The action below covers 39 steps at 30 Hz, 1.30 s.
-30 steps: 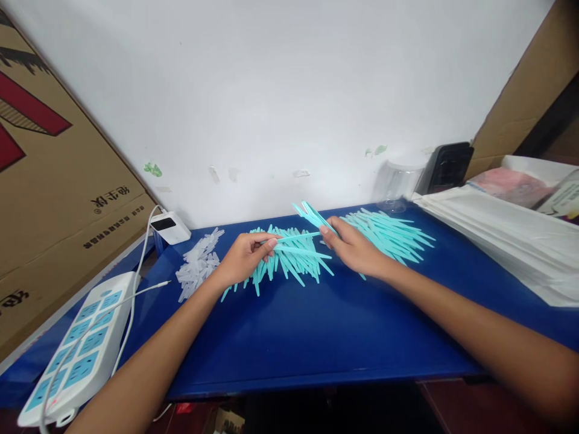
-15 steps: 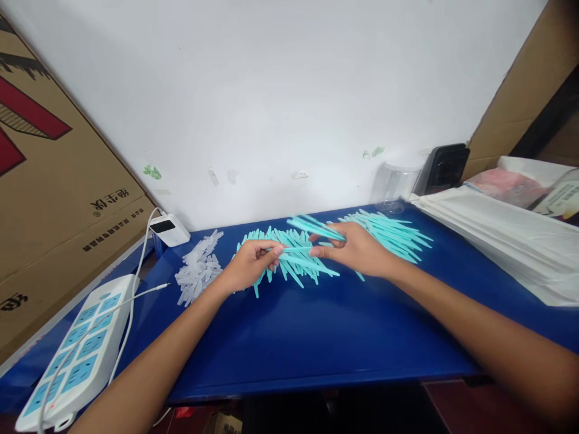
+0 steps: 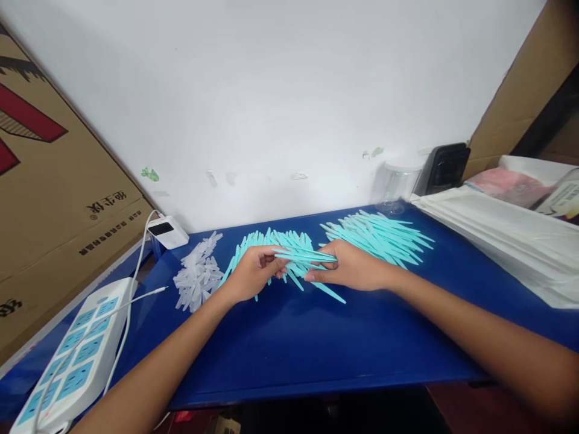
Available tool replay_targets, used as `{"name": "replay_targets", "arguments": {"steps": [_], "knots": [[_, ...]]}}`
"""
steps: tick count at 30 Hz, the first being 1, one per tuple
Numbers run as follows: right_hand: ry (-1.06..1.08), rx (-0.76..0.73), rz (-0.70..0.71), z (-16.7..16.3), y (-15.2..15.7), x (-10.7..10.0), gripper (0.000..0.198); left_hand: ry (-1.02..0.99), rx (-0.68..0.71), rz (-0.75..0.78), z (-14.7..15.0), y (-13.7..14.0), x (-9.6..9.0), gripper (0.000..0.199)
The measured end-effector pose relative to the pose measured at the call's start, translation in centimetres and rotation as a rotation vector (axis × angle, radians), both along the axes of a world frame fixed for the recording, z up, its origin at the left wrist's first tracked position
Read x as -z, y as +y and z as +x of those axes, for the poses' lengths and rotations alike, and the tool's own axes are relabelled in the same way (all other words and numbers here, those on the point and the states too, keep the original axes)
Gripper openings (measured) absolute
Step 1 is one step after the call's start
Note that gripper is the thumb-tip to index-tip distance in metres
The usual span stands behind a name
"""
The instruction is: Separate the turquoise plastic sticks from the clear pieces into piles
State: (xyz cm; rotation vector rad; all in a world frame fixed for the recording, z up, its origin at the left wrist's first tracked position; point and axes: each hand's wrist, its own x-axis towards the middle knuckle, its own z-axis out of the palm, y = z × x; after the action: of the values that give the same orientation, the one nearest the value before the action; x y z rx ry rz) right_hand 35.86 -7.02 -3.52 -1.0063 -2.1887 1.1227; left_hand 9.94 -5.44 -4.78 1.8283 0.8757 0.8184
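Observation:
My right hand (image 3: 350, 265) is closed around a few slim, tapered turquoise sticks (image 3: 307, 255), which point left over the pile below. Their far ends reach the fingers of my left hand (image 3: 256, 271), whose thumb and fingers are curled together. Whether a stick is pinched in those left fingers is hidden. Under and behind both hands spreads a pile of turquoise sticks (image 3: 253, 238), partly covered by them. One longer stick (image 3: 329, 292) juts out toward the front below my right hand. A second pile of the same sticks (image 3: 380, 238) lies behind my right hand.
Small clear plastic pieces (image 3: 198, 277) are heaped on the blue table (image 3: 289, 343) at left. Beyond them are a white device (image 3: 168, 232) and a power strip (image 3: 75, 355) with cables. A clear jar (image 3: 395, 187) and stacked white bags (image 3: 493, 235) stand at right.
My right hand has lowered its bundle of sticks and moved slightly down and left. The stick stretched between both hands no longer shows separately. My left hand stays near the same spot.

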Motion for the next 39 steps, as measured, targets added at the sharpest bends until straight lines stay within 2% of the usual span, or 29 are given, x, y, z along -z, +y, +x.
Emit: {"name": "replay_targets", "arguments": {"steps": [4,7,10,13,17,20,23,27,31,36,39], "knots": [[0.009,-0.072,-0.039,0.2,0.2,-0.3,0.050,-0.048,0.013,0.006,0.1,0.1,0.2,0.036],[-0.019,-0.048,-0.017,1.0,0.8,-0.6,0.051,-0.084,-0.061,0.028,-0.1,0.4,0.4,0.046],[-0.107,0.118,0.091,3.0,2.2,-0.9,0.054,-0.050,-0.196,0.068,-0.5,0.9,0.6,0.053],[-0.289,0.313,0.253,5.8,4.1,-1.0,0.056,0.045,-0.260,0.137,-0.9,1.4,0.7,0.052],[-0.600,0.431,0.333,8.6,6.0,-0.5,0.043,0.117,-0.280,0.209,-1.2,1.6,0.6,0.048],[-0.705,0.460,0.330,9.1,6.3,0.0,0.037,0.206,-0.318,0.298,-1.7,1.8,0.3,0.045],[-0.682,0.505,0.336,8.8,5.9,0.1,0.049,0.417,-0.404,0.467,-2.9,2.4,-0.5,0.039],[-0.608,0.540,0.319,7.8,5.2,-0.1,0.057,0.831,-0.534,0.624,-5.8,3.8,-1.8,0.030],[-0.472,0.457,0.336,6.5,4.4,-0.1,0.046,1.140,-0.657,0.583,-9.8,5.6,-2.3,0.026],[-0.376,0.390,0.386,4.9,3.9,0.4,0.031,1.211,-0.573,0.427,-13.9,7.3,-2.4,0.020],[-0.349,0.385,0.426,4.3,3.9,0.9,0.027,1.245,-0.618,0.461,-14.8,7.9,-1.9,0.029]]}}
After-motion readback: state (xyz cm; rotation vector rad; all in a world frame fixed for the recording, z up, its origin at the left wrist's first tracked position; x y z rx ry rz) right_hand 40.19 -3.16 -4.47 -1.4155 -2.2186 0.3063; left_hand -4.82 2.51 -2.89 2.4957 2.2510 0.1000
